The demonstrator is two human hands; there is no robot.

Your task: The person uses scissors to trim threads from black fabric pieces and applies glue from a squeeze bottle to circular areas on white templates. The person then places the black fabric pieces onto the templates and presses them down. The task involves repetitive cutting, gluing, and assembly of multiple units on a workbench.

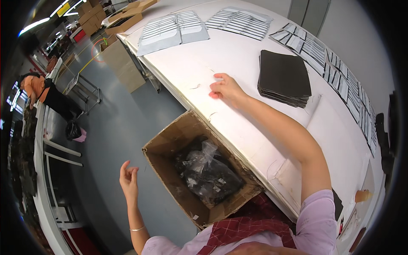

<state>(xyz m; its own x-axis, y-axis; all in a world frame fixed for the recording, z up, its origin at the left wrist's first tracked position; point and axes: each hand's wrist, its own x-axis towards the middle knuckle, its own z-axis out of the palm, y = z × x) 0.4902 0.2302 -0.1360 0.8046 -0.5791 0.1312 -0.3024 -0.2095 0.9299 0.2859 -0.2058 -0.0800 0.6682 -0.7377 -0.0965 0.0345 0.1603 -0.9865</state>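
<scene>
My right hand [228, 90] hovers over the white table [240, 55], its fingers loosely bent and apart, with nothing visible in them. Close to its fingertips, a short dark thread [196, 86] lies on the tabletop. To the right of that hand sits a stack of black rectangular sheets [284, 75]. Off the table's edge, my left hand [128, 180] is raised above the floor, thumb and index finger apart and holding nothing that I can see. Between my arms stands an open cardboard box [168, 136], with a clear plastic bag [208, 170] and dark scraps inside.
Striped grey-and-white sheets [174, 32] lie along the table's far side, with more strip-covered panels [327, 59] at the right. Cardboard boxes [123, 19] stand at the far left. A person in an orange top [36, 88] bends over another table, near a pink bin [79, 135].
</scene>
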